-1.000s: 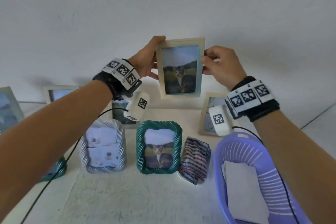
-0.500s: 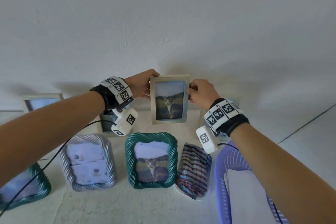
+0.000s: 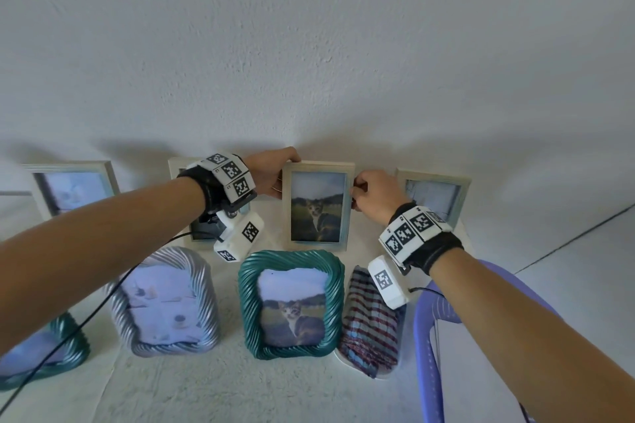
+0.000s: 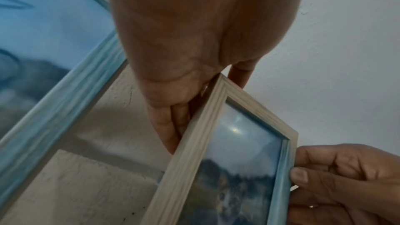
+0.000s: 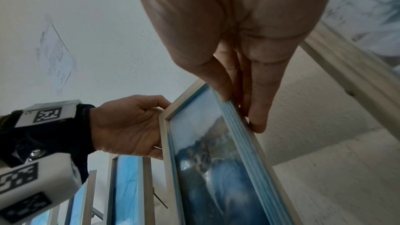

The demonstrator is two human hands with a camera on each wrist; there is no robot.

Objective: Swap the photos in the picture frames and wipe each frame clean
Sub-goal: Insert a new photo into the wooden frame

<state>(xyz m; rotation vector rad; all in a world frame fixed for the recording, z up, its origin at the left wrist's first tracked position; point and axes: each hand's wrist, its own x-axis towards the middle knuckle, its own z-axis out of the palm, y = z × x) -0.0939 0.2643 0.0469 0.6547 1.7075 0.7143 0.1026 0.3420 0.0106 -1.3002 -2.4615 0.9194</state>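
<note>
White wall, pale surface (image 3: pixel 192 388) crowded with frames. Both hands up at the back row: left hand (image 3: pixel 271 175) and right hand (image 3: pixel 372 197) pinch the cat frame (image 3: pixel 318 204) by its side edges, fingers (image 5: pixel 257 109) curled round it, upright between them.

Near the front, bare white tabletop (image 3: pixel 206 391) lies open; farther back, a teal twisted-rim frame (image 3: pixel 291 306) and a silver twisted-rim frame (image 3: pixel 168 302) block passage.
</note>
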